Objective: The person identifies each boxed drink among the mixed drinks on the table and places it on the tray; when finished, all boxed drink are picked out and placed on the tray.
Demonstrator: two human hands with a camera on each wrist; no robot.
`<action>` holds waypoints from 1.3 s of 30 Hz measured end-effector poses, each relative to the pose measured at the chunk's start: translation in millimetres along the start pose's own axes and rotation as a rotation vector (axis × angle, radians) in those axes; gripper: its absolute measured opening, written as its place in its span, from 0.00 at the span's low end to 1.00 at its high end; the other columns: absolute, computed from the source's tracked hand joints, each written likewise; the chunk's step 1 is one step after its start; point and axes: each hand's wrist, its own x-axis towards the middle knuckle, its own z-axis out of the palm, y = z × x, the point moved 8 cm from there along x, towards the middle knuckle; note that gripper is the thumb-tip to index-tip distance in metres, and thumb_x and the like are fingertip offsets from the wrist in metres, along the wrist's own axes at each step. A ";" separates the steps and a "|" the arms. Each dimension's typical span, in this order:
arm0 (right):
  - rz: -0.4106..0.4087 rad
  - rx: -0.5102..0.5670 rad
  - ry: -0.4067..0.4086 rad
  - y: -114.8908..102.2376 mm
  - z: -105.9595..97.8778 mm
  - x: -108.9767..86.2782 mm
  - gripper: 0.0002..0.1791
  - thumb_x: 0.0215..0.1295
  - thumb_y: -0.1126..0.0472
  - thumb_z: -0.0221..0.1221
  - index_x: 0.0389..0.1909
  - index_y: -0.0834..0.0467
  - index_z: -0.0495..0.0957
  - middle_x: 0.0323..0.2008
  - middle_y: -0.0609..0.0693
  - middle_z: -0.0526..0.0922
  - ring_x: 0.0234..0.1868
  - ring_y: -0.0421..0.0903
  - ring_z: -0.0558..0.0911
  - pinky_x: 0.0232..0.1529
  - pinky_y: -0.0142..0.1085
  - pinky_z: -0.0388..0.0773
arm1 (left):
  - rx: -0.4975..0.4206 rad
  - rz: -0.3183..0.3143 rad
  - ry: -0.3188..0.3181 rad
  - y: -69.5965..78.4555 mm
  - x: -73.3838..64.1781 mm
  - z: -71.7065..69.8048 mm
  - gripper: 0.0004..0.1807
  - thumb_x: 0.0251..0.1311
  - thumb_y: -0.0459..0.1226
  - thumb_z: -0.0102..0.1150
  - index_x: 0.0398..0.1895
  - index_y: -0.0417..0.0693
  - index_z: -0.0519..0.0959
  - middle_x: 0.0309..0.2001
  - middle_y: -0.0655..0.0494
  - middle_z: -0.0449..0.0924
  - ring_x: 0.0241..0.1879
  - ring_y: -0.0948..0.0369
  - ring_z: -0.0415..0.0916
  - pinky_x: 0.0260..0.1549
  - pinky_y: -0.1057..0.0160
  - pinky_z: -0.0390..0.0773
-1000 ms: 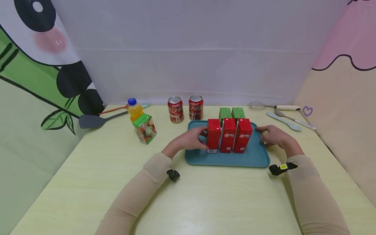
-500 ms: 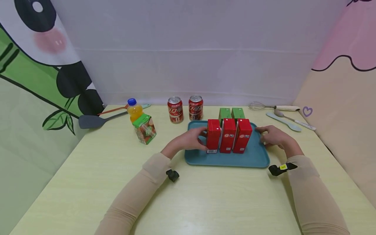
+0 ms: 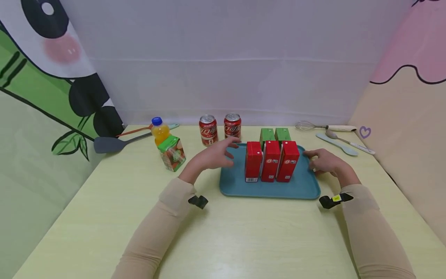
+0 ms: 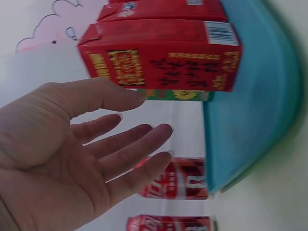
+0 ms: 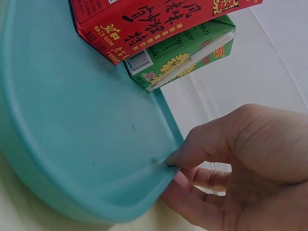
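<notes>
On the blue tray [image 3: 271, 190] stand three red drink cartons [image 3: 253, 161] in a row, with two green drink cartons [image 3: 266, 134] behind them. My left hand [image 3: 214, 155] hovers over the tray's left edge, a little away from the nearest red carton; its fingers are spread and hold nothing, as the left wrist view shows. At the tray's right rim, my right hand [image 3: 325, 161] pinches the edge between thumb and fingers, plain in the right wrist view [image 5: 240, 163].
Two red soda cans [image 3: 208, 130] stand behind the left hand. Farther left are an orange juice bottle [image 3: 160, 131], a brown-and-green drink carton [image 3: 172, 153] and a dark spatula [image 3: 109, 144]. A whisk [image 3: 325, 127], a light-blue spreader [image 3: 337, 145] and a spoon [image 3: 348, 142] lie back right.
My left hand has let go of the leftmost red carton and moved left and slightly up, away from it. The right hand and the cartons stay where they were.
</notes>
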 end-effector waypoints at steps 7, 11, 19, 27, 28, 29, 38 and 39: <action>0.003 0.004 -0.002 0.1 -0.2 -1.1 0.38 0.66 0.69 0.53 0.76 0.68 0.53 0.71 0.75 0.53 0.65 0.71 0.63 0.53 0.53 0.79 | 0.039 0.011 0.099 11.4 -25.7 -40.4 0.35 0.61 0.28 0.62 0.71 0.47 0.62 0.66 0.46 0.70 0.59 0.48 0.75 0.49 0.54 0.82; 0.005 0.000 -0.001 -0.2 1.1 -0.6 0.38 0.66 0.69 0.53 0.75 0.68 0.53 0.71 0.75 0.53 0.65 0.71 0.63 0.53 0.53 0.79 | 0.094 -0.038 0.191 1.8 -47.1 -72.7 0.32 0.63 0.29 0.62 0.70 0.45 0.65 0.65 0.45 0.71 0.62 0.48 0.71 0.55 0.51 0.78; 0.000 0.002 -0.007 0.7 2.1 0.6 0.38 0.66 0.69 0.53 0.76 0.68 0.52 0.71 0.75 0.53 0.65 0.70 0.64 0.53 0.53 0.79 | 0.194 -0.242 0.326 -35.0 -91.7 -130.3 0.27 0.64 0.30 0.60 0.66 0.38 0.66 0.62 0.36 0.71 0.63 0.41 0.67 0.56 0.42 0.73; 0.000 0.003 -0.004 1.4 1.1 0.0 0.37 0.66 0.69 0.52 0.76 0.68 0.52 0.71 0.75 0.53 0.65 0.70 0.64 0.53 0.53 0.79 | 0.383 -0.511 0.380 -58.1 -121.4 -151.0 0.27 0.60 0.40 0.66 0.54 0.32 0.69 0.51 0.35 0.74 0.48 0.41 0.73 0.44 0.43 0.76; -0.001 0.004 -0.004 1.1 1.4 -0.3 0.37 0.66 0.69 0.52 0.76 0.68 0.52 0.71 0.75 0.53 0.65 0.70 0.64 0.53 0.53 0.79 | 0.390 -0.528 0.371 -60.4 -124.0 -151.7 0.29 0.60 0.42 0.67 0.55 0.31 0.68 0.51 0.35 0.74 0.48 0.41 0.72 0.44 0.43 0.76; -0.001 0.006 -0.004 0.6 1.6 -0.6 0.37 0.66 0.69 0.52 0.76 0.68 0.52 0.71 0.75 0.53 0.65 0.70 0.64 0.53 0.53 0.79 | 0.391 -0.537 0.361 -62.4 -126.1 -152.3 0.31 0.60 0.44 0.68 0.55 0.30 0.67 0.51 0.34 0.74 0.48 0.41 0.72 0.45 0.43 0.76; -0.007 0.005 -0.001 -2.3 1.3 -2.7 0.38 0.65 0.70 0.53 0.75 0.69 0.53 0.71 0.76 0.53 0.65 0.70 0.63 0.53 0.53 0.79 | 0.355 -0.445 0.227 -74.5 -118.5 -145.6 0.27 0.59 0.45 0.70 0.45 0.29 0.72 0.39 0.42 0.73 0.39 0.47 0.70 0.39 0.52 0.75; -0.007 0.005 -0.002 -2.4 1.4 -2.7 0.38 0.65 0.70 0.53 0.75 0.69 0.53 0.71 0.76 0.53 0.65 0.70 0.64 0.53 0.53 0.79 | 0.366 -0.434 0.214 -75.9 -116.8 -144.7 0.26 0.60 0.44 0.70 0.44 0.29 0.72 0.38 0.43 0.72 0.38 0.48 0.70 0.37 0.54 0.74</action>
